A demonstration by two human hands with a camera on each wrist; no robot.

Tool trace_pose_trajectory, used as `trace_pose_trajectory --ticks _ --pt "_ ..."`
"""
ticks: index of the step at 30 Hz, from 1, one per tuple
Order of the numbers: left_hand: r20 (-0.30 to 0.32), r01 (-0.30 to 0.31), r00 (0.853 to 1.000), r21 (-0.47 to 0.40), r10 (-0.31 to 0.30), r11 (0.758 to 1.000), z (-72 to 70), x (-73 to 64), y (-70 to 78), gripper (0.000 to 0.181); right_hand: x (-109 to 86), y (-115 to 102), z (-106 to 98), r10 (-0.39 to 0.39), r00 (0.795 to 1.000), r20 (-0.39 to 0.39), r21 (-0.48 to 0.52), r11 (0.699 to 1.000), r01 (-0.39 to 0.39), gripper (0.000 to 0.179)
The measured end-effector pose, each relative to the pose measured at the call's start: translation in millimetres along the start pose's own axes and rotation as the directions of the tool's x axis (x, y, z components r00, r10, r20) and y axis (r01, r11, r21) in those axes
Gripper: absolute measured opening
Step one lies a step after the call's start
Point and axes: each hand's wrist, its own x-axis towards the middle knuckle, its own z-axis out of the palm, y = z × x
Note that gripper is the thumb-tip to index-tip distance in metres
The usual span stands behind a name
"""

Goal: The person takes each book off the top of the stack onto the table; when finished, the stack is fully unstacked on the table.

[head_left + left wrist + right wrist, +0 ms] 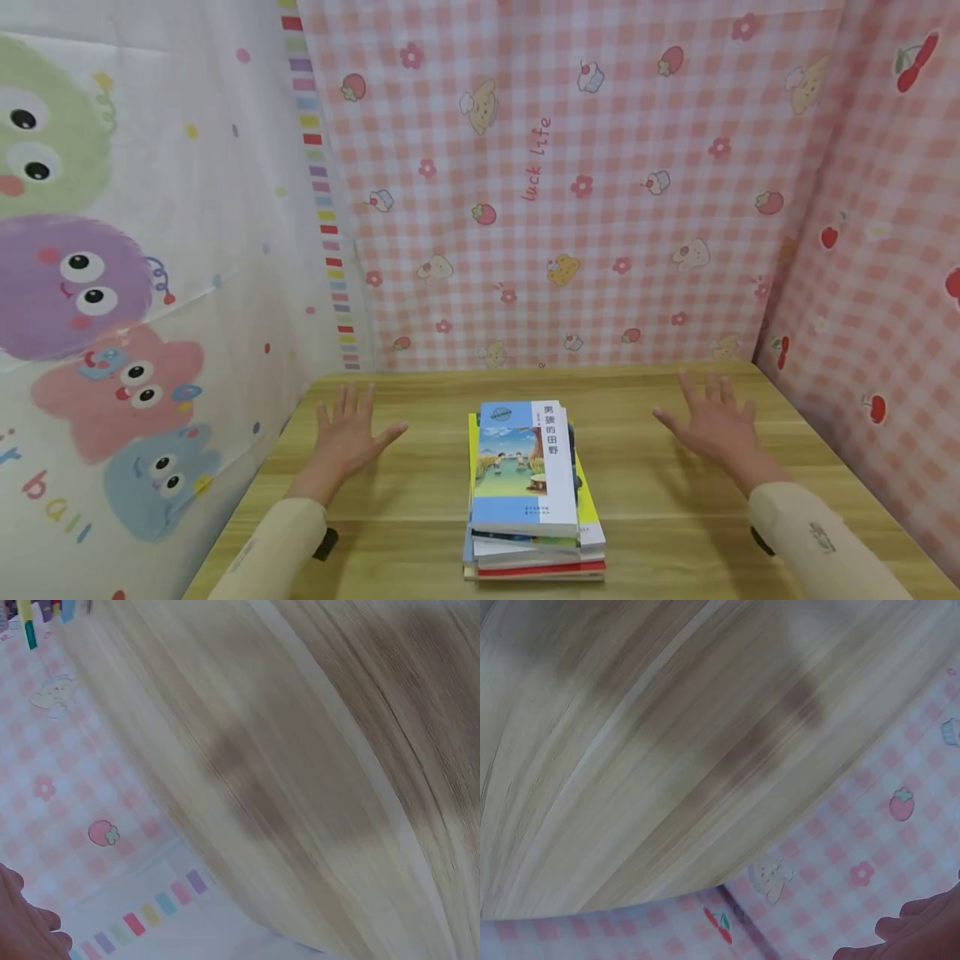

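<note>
Checked cloth (pixel 510 250) hangs behind the wooden table (pixel 420 492); left hand (pixel 347 439) and right hand (pixel 716 431), fingers spread, flank a book stack (pixel 525 487) between them, whose misaligned layers could slide if bumped sideways.

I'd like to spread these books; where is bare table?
Bare tabletop flanks the book stack, out to the left hand and the right hand; a strip also shows behind the stack, before the checked curtain. The stack crowds the middle.

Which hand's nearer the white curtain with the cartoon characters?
Left. The left hand is over the near-curtain side of the table, just right of the curtain; the right hand is farther right, beyond the book stack.
</note>
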Motion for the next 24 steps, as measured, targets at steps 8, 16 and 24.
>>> trace_pose_trajectory --ticks 8,16,24 --pt "0.008 -0.006 1.000 -0.108 0.007 0.994 4.4 4.2 15.4 0.105 2.7 -14 8 -0.012 1.000 0.013 0.089 0.996 0.011 0.093" --pt "0.028 0.007 1.000 -0.211 -0.001 0.978 -1.6 2.2 38.2 0.100 -0.2 -31 8 -0.021 1.000 0.003 0.162 0.986 0.021 0.088" --pt "0.029 0.021 1.000 -0.433 -0.010 0.901 0.9 -4.8 56.4 0.096 -8.4 -50 10 -0.034 0.999 -0.014 0.291 0.956 0.037 0.079"
